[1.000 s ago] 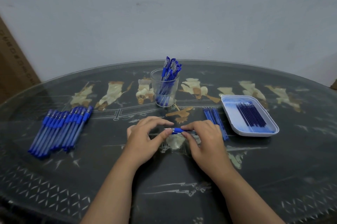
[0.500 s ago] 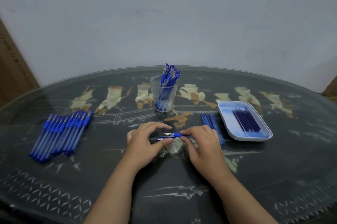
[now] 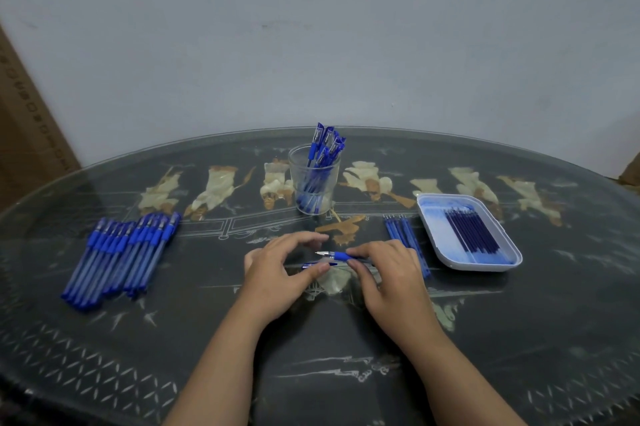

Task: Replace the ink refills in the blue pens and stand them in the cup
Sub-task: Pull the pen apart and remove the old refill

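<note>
Glass cup (image 3: 300, 179) is holding several pens (image 3: 321, 145), bigger batch (image 3: 121, 255) lying left: I'm calling it under halfway. Right hand (image 3: 388, 273) is pinching an uncapped pen (image 3: 341, 255); left hand (image 3: 277, 269) half-curled, grip unclear.

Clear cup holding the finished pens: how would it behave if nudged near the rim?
Likely top-heavy: the pens stick out well above the cup and lean right, so a rim push may tip it. It probably slides easily on the glossy table. Glass or plastic: cannot tell.
</note>
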Available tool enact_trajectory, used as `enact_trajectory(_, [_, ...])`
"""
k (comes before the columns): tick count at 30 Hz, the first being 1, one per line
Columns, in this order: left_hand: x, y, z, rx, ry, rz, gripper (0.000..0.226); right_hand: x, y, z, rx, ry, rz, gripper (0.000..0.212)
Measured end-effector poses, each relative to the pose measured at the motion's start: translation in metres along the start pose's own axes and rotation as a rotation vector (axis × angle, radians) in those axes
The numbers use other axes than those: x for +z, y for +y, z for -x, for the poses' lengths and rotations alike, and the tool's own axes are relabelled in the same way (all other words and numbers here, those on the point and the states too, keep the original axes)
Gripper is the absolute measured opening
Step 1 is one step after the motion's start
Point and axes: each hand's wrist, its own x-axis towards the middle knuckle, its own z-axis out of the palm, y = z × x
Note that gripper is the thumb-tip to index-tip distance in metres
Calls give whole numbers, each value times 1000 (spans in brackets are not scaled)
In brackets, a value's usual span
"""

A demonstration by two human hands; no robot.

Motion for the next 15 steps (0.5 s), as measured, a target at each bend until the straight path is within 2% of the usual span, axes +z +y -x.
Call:
enact_trajectory(2, [1, -2, -1, 7, 24, 8, 25, 0, 0, 0, 4, -4, -7, 15])
enact_trajectory(10, [1, -2, -2, -1, 26, -25, 21, 1, 2, -1, 37, -17, -21, 12])
enact_trajectory(15, [-2, -2, 0, -19, -11, -27, 29, 2, 3, 0, 46, -11, -28, 9])
